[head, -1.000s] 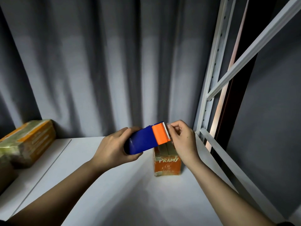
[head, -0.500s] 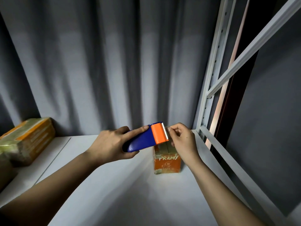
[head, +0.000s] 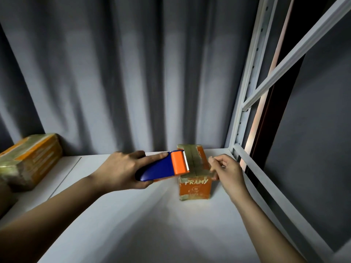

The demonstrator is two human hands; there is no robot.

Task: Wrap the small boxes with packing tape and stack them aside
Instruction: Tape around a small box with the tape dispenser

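Observation:
A small orange box (head: 195, 187) printed PRAMY stands on the white shelf (head: 133, 224), its top and edges covered in shiny tape. My left hand (head: 121, 170) grips a blue and orange tape dispenser (head: 163, 167) just left of the box, the toothed blade over its top. My right hand (head: 227, 170) is at the box's right top edge, fingers curled, pinching a stretch of tape pulled across the top from the dispenser.
Taped orange boxes (head: 28, 160) are piled at the far left of the shelf. A grey curtain (head: 133, 73) hangs behind. White metal rack posts and braces (head: 245, 114) rise on the right, with a rail along the shelf's right edge.
Both hands have dropped from above the box to its top. The right hand has moved away from the dispenser blade to the right, drawing tape across the box top.

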